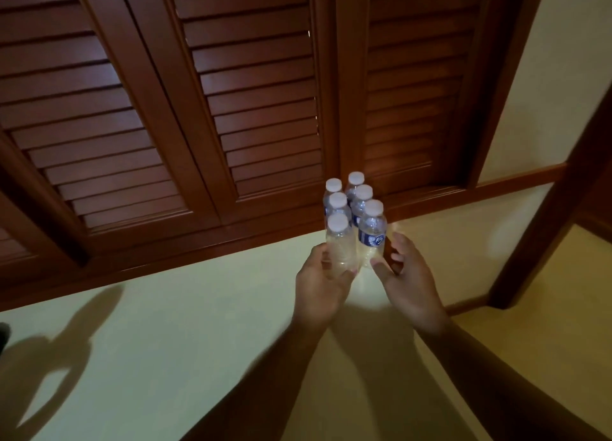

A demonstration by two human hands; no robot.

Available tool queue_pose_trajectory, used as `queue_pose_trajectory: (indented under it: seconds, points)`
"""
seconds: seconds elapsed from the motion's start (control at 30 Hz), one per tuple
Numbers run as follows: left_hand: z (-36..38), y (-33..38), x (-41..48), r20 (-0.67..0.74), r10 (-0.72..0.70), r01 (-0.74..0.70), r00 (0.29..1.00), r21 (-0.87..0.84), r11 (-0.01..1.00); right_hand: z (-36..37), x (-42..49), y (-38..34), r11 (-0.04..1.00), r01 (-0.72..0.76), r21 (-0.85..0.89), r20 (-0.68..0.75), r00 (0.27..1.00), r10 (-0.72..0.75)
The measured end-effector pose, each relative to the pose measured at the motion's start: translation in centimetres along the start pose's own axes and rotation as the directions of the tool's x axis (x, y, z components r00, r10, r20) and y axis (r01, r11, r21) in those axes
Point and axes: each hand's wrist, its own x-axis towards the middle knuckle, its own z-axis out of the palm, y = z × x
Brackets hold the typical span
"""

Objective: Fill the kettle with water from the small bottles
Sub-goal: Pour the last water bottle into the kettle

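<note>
Several small clear water bottles (354,208) with white caps stand upright in two rows on the pale floor, close to the wooden doors. My left hand (319,285) grips the nearest left bottle (338,245), fingers and thumb curled round its lower body. My right hand (405,275) is at the nearest right bottle (372,232), which has a blue label; the thumb touches its base and the fingers curve beside it. No kettle is in view.
Dark wooden louvred doors (231,92) fill the upper half, with a wooden skirting (198,251) along the floor. A wooden post (546,225) rises at the right. Pale floor (165,341) spreads left, crossed by shadows.
</note>
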Motion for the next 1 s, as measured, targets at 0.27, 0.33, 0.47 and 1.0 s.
queue_pose_trajectory:
  seconds: [0.27, 0.33, 0.47, 1.0]
  points:
    - [1.6, 0.6, 1.2, -0.049, -0.031, 0.032, 0.998, 0.013, 0.999, 0.7, 1.5, 1.6, 0.995, 0.038, 0.089, 0.022, 0.999, -0.040]
    - [1.8, 0.7, 1.2, -0.063, -0.037, 0.038, 0.997, 0.017, 0.999, 0.8, 1.8, 1.8, 0.994, 0.040, 0.102, 0.017, 0.999, -0.042]
    - [2.1, 0.7, 1.1, -0.079, -0.039, 0.041, 0.996, 0.026, 0.999, 0.9, 2.0, 2.1, 0.993, 0.035, 0.111, 0.015, 0.999, -0.037]
    - [-2.5, -0.5, -4.3, -0.088, 0.054, -0.052, 0.995, 0.024, 0.998, 1.5, -5.0, 1.2, 0.965, 0.256, 0.048, -0.105, 0.962, -0.250]
